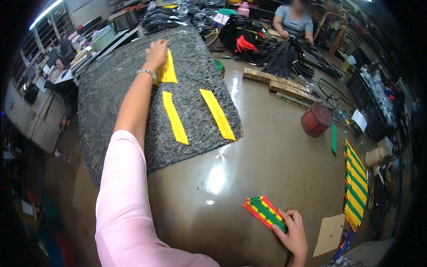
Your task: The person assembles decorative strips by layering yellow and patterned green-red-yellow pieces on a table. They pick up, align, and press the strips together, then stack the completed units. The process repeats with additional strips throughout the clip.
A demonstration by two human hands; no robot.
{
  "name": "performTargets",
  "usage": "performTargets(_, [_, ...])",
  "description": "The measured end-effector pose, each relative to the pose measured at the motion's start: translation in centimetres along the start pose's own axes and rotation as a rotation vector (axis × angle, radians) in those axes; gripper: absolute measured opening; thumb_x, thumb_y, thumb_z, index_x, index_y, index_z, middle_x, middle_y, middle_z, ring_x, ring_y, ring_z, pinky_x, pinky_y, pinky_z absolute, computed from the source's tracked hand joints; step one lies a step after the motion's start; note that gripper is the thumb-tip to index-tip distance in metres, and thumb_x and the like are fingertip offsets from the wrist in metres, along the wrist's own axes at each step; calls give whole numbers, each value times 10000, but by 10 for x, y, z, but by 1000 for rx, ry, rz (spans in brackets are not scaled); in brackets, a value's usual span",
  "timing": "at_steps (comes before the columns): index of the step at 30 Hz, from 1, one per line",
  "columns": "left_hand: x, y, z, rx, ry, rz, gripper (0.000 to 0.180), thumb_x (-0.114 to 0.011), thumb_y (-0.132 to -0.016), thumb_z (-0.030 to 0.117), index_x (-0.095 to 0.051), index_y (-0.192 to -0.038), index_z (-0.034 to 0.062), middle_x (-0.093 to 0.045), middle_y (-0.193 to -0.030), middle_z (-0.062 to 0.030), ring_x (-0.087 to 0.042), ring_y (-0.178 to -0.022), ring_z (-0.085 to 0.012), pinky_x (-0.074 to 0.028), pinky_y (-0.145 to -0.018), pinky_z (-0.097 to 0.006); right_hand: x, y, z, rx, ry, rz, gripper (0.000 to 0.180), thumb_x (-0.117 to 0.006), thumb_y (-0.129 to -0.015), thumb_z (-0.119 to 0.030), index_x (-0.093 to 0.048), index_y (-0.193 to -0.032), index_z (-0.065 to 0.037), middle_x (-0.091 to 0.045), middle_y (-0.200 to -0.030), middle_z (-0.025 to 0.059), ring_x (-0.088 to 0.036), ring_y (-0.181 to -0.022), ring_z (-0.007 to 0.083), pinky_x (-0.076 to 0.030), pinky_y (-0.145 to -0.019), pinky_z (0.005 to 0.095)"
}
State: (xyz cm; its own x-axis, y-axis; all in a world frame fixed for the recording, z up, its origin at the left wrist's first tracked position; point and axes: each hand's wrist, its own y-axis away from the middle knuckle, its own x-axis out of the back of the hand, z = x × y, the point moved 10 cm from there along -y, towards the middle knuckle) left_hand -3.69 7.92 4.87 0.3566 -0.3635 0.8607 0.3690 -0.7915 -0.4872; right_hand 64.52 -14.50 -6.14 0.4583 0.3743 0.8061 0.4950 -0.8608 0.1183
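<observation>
My left hand (156, 53) reaches far across a speckled grey mat (115, 89) and pinches a yellow strip (168, 69) near the mat's far side. Two more yellow strips (175, 117) (217, 114) lie flat on the mat closer to me, roughly parallel. My right hand (291, 234) rests near the table's front edge, its fingers pressing on a small stack of red, green and yellow strips (263, 211) lying on the glossy brown tabletop (267, 151).
A long row of green and yellow strips (355, 184) lies along the right edge, with a red tin (316, 119), a green strip (334, 138), a cardboard piece (329, 233) and wooden slats (275, 82) nearby. Another person (293, 20) works on black pieces at the far end.
</observation>
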Motion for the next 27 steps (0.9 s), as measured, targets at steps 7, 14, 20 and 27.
performTargets(7, [12, -28, 7, -126, 23, -51, 230, -667, -915, 345, -743, -1084, 210, -636, -1227, -33, -568, -1203, -266, -447, -944, -555, 2, 1, 1, 13, 4, 1, 513, -756, -853, -305, -630, -1289, -65, -552, -1104, 133, -536, -1031, 319, -446, -916, 403])
performTargets(14, [28, -25, -1, -259, 242, -91, 230, -619, -959, 273, -665, -1038, 63, -690, -1034, -147, -640, -1040, -361, -487, -856, -495, 3, 0, -5, 14, 22, 9, 503, -741, -863, -306, -630, -1287, -60, -555, -1108, 137, -538, -1034, 325, -449, -916, 416])
performTargets(20, [166, 42, 56, -565, 276, 2, 159, -563, -997, 172, -576, -1038, 20, -676, -977, -198, -646, -930, -393, -516, -764, -453, 3, 2, -11, 46, 66, 45, 496, -730, -869, -289, -625, -1287, -43, -553, -1094, 139, -537, -1027, 326, -452, -913, 421])
performTargets(27, [291, 139, 128, -641, 712, -456, 228, -582, -1018, 251, -589, -1050, 26, -634, -906, -52, -611, -832, -121, -523, -727, -296, 4, 6, -17, 81, 97, 53, 494, -720, -874, -271, -612, -1297, -39, -551, -1095, 138, -534, -1029, 327, -451, -914, 421])
